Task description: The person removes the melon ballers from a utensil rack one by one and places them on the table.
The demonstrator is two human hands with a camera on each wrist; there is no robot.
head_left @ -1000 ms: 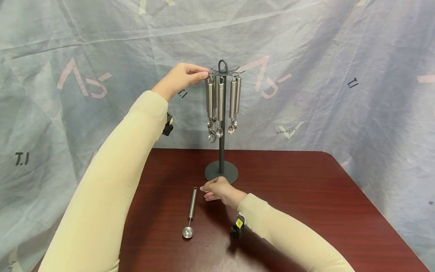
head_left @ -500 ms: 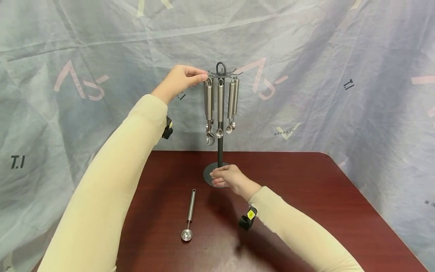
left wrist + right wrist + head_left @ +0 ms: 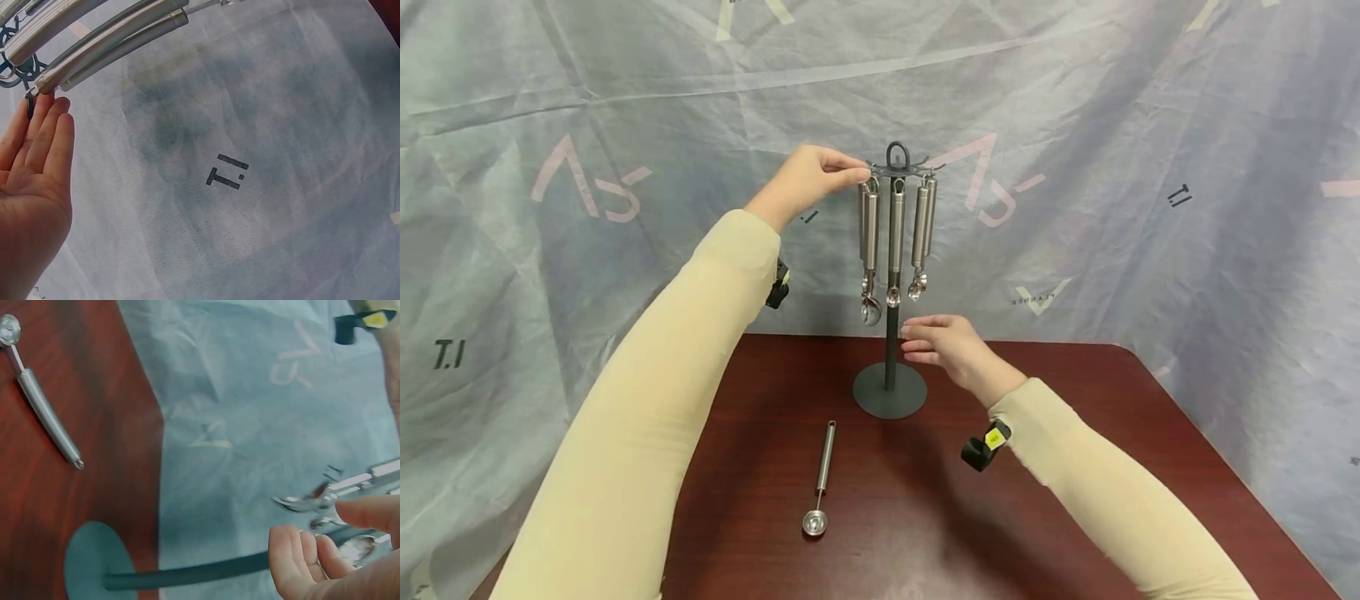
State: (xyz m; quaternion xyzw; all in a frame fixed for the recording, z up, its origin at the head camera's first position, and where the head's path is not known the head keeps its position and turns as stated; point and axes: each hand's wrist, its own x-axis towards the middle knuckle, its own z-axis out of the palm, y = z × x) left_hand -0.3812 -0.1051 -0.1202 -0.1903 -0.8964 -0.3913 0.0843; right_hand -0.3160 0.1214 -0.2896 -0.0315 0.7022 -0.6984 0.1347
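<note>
My left hand (image 3: 808, 179) is raised to the top of a dark metal hanging stand (image 3: 891, 354). Its thumb and fingertips pinch the end of one hook (image 3: 30, 105). From the hooks hang several steel utensils (image 3: 871, 229) with tubular handles up and small spoon-like heads down. My right hand (image 3: 953, 348), fingers loosely bent and holding nothing, is in the air beside the pole, just below the hanging heads. A steel scoop (image 3: 824, 462) with a small round bowl lies on the table, its bowl toward me.
The stand's round base (image 3: 890, 398) rests on the reddish-brown table (image 3: 1060, 467). A grey printed cloth (image 3: 1120, 217) hangs behind the table and along its sides. A black camera (image 3: 988, 444) is strapped at the right wrist.
My right hand has risen from beside the scoop's handle, up and rightward past the base to the pole's right side. The left hand has kept its place at the hook.
</note>
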